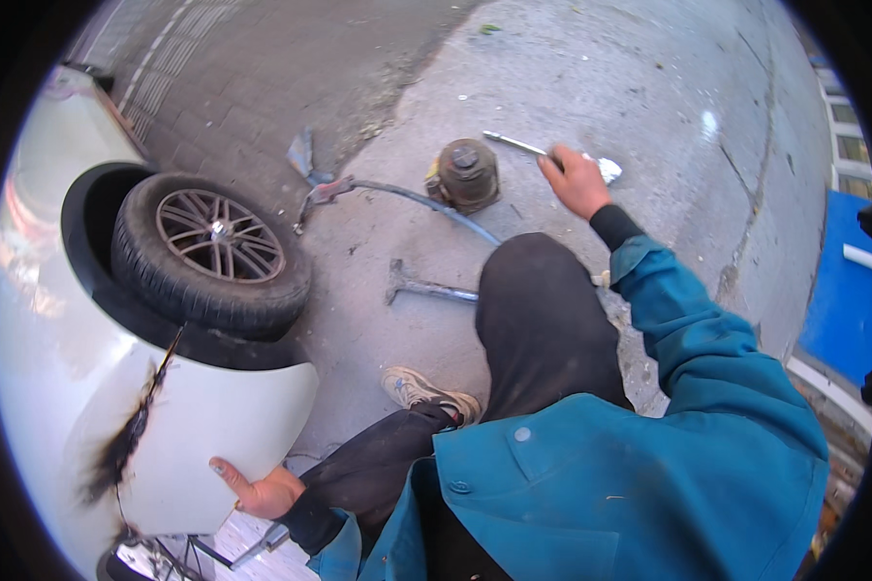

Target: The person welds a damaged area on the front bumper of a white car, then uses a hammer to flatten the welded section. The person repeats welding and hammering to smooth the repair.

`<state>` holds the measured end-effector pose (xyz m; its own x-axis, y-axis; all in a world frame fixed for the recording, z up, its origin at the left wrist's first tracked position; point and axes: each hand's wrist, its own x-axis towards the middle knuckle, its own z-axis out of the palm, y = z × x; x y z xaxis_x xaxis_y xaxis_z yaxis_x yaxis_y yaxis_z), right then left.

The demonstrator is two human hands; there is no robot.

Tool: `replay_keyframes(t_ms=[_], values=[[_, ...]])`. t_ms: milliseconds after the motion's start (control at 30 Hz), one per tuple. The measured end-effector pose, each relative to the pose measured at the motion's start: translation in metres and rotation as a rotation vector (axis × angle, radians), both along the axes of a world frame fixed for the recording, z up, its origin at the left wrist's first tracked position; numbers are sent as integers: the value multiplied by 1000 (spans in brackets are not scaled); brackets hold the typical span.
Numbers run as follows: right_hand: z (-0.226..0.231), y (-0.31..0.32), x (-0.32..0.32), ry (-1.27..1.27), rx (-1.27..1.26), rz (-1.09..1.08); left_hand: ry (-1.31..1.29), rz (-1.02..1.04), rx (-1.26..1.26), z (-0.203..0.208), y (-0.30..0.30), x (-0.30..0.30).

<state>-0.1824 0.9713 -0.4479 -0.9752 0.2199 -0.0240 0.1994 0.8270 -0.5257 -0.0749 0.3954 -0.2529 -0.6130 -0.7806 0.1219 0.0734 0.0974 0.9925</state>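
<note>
At the lower left, my left hand (266, 492) grips the edge of a white car bumper (218, 412), thumb against its outer face and the other fingers mostly hidden. Beyond it, a car wheel (213, 257) with a multi-spoke rim sits in the wheel arch. Out to the right, my right hand (581, 184) is closed around a slim metal bar tool (513, 142) low over the concrete. One end of the bar points left toward a squat, grimy bottle jack (468, 174). A shiny silvery piece (608, 170) shows just past the hand.
A metal bar with a crosspiece (426, 288) lies beside my knee. A grey-blue hose (421, 198) runs from a metal clamp-like piece (327, 189) toward my leg. Dark frayed material (131, 436) hangs at the bumper. A blue panel (838, 290) stands at the far right.
</note>
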Motion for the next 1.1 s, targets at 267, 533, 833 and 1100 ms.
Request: replay_keyframes(t_ms=[267,533,833,1100], values=[[-96,-11,366,-437,96,-738,6,-102,-12,-5,-14,-5],[-131,-46,384,-766,-172,-420,-35,7,177,10,0,4],[-133,21,344,-244,-178,-635,93,-90,33,9,19,-4],[155,16,59,269,-1020,-527,108,-102,43,17,28,-7]])
